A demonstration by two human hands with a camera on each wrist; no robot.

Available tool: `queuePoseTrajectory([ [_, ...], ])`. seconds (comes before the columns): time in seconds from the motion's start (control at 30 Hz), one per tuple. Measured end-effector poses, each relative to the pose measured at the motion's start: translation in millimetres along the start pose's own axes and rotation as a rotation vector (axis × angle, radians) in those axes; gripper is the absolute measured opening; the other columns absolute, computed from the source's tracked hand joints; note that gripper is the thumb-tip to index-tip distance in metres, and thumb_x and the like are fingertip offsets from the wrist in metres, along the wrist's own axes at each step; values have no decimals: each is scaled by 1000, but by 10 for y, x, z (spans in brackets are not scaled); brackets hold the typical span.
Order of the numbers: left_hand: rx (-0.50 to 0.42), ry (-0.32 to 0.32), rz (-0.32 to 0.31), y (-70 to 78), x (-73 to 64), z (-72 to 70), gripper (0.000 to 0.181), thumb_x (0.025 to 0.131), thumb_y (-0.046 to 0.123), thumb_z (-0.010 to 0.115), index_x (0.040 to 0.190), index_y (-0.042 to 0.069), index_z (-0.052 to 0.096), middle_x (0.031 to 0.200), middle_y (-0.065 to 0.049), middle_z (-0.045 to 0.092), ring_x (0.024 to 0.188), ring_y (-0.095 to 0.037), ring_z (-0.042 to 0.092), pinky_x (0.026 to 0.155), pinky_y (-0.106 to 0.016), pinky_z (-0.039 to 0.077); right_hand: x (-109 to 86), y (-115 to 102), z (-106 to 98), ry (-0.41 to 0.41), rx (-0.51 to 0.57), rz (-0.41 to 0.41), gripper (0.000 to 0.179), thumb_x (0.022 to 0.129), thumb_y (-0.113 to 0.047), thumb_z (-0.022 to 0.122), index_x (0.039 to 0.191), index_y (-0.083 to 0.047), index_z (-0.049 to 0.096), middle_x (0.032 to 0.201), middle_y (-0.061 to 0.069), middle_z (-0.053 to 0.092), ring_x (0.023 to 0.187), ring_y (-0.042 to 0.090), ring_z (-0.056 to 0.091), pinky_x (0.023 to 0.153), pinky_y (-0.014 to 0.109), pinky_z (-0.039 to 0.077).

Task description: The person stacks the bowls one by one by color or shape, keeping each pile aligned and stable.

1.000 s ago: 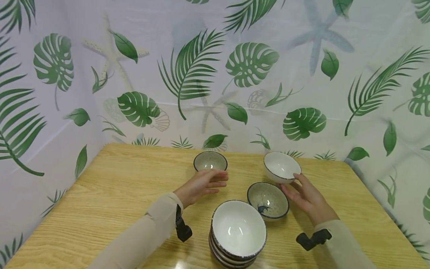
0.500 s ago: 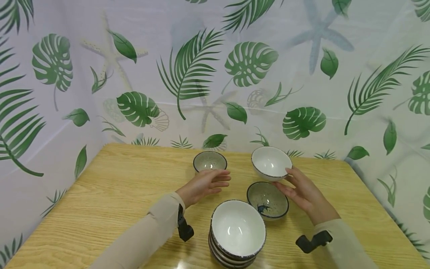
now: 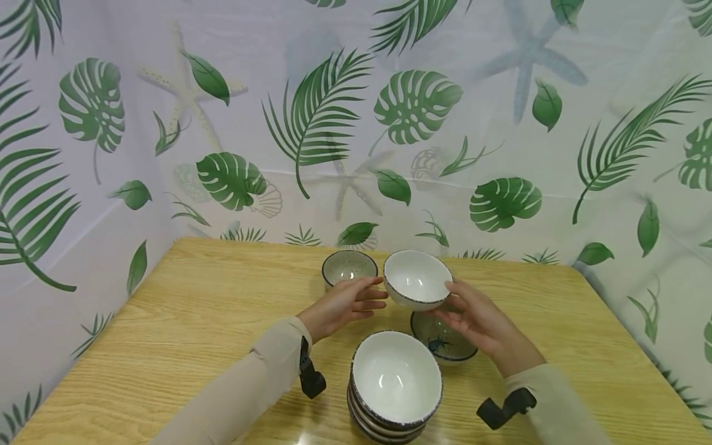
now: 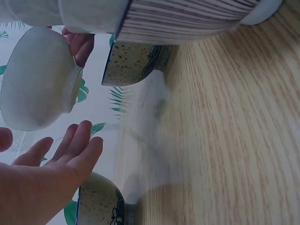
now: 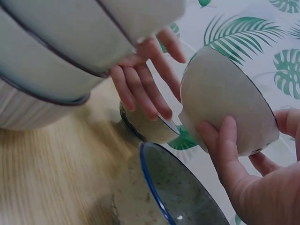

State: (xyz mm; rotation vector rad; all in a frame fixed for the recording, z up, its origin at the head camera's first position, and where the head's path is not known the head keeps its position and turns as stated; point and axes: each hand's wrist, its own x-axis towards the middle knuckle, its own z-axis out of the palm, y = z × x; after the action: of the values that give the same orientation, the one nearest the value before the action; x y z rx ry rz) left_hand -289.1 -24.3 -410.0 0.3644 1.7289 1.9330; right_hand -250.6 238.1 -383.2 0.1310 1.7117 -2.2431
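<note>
A white bowl with a dark speckled rim (image 3: 414,278) hangs above the table, held by my right hand (image 3: 478,321). In the right wrist view the thumb is at its rim and fingers (image 5: 228,145) support its underside. My left hand (image 3: 342,306) has its fingers extended near the bowl's left side; the left wrist view shows a gap between them. Behind the left hand stands a small speckled grey bowl (image 3: 349,266), partly covered by it. Another speckled bowl with a blue mark (image 3: 445,340) sits below the held bowl, which hides part of it.
Close to me stands a stack of several bowls, a white one (image 3: 396,377) on top. The wooden table (image 3: 222,296) reaches back to a leaf-patterned cloth (image 3: 311,204) hanging behind it.
My right hand has carried the white bowl leftward, from the right of the blue-marked bowl to close by my left hand. The left hand has shifted slightly right. The stack has stayed put.
</note>
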Motion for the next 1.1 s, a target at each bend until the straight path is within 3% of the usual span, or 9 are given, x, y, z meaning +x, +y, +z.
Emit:
queuePoseTrajectory([
  [0.17,-73,41,-7,-4,35,27,54,103,43,34,147,12,35,132,-22,55,116,-31,59,104,-46,43,11,51,75,-30,-20,-15,61,100,-22,49,148,0,18,120,10,49,95,19,66,89,30,53],
  [0.33,-92,33,3,-17,29,24,54,102,48,35,145,17,39,130,-20,56,103,-24,65,98,-44,48,14,109,131,-59,-20,-27,53,101,-20,47,144,1,25,118,7,52,97,19,65,91,33,52],
  [0.57,-102,-52,4,-35,-7,-4,59,102,48,30,151,15,27,136,-27,49,118,-38,56,102,-47,45,-1,114,217,-69,-29,-23,58,100,-21,49,147,1,22,120,8,52,97,19,65,90,32,53],
  [0.7,-105,-48,11,-40,-28,-11,61,101,48,32,151,13,26,136,-28,49,117,-37,57,101,-47,45,-10,110,241,-77,-30,-11,61,101,-22,49,148,1,20,118,7,55,96,20,66,89,31,54],
  [0.8,-93,-24,20,-40,-43,-10,62,100,49,35,150,13,27,133,-27,52,111,-32,61,100,-46,46,-17,108,248,-99,-37,4,63,101,-26,49,150,-2,18,126,12,52,97,22,67,90,33,53],
  [0.97,-81,25,44,-37,-74,-9,61,99,49,38,147,12,31,124,-22,60,100,-23,66,97,-44,49,-53,91,245,-146,-151,-3,67,102,-37,45,153,-4,15,148,23,32,111,25,61,99,39,47],
  [1.1,-86,55,90,2,-106,-4,60,99,47,40,146,11,33,119,-19,63,92,-19,68,95,-43,50,-100,67,227,-126,-284,-84,65,102,-39,43,152,-3,20,150,22,31,125,30,51,104,40,42],
])
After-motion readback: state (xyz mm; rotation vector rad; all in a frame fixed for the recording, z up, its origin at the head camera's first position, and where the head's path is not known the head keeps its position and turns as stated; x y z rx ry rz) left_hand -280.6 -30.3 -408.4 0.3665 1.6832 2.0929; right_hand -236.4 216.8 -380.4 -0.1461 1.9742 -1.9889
